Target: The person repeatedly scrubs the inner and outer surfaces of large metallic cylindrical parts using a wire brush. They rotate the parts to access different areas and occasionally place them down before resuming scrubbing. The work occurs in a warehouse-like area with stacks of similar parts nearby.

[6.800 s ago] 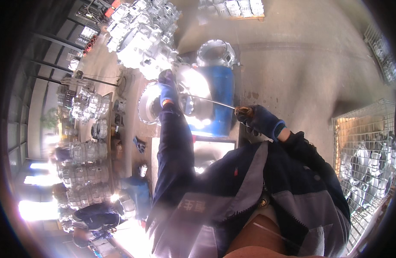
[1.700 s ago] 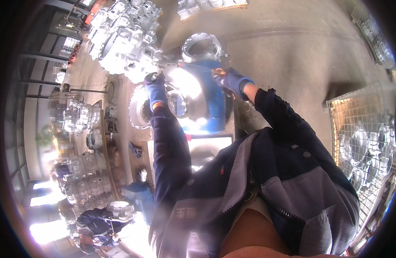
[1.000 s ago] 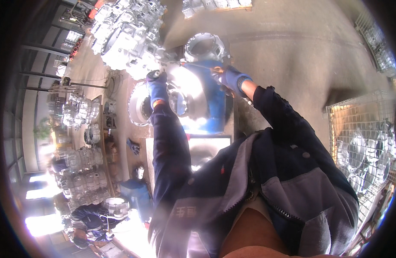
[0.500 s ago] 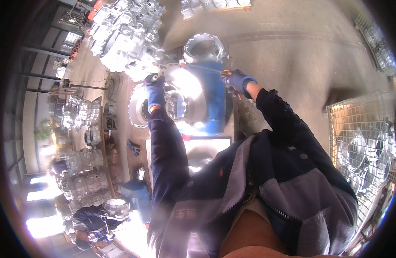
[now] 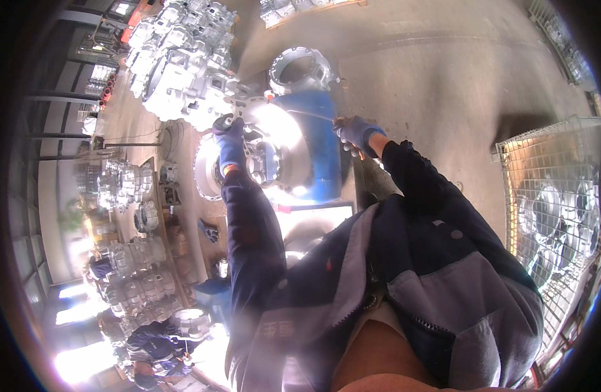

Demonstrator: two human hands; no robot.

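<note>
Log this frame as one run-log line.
left hand: on metal casting | right hand: holding thin rod | blue drum beneath

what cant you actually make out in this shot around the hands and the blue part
- Head view: what the right hand grips; a thin rod shows, its end lost in glare.
- Head view: the metal face under the left hand is washed out by bright light.
- Head view: the blue cylinder is hidden at its base by the person's jacket.
- Head view: castings in the wire cage are blurred.
</note>
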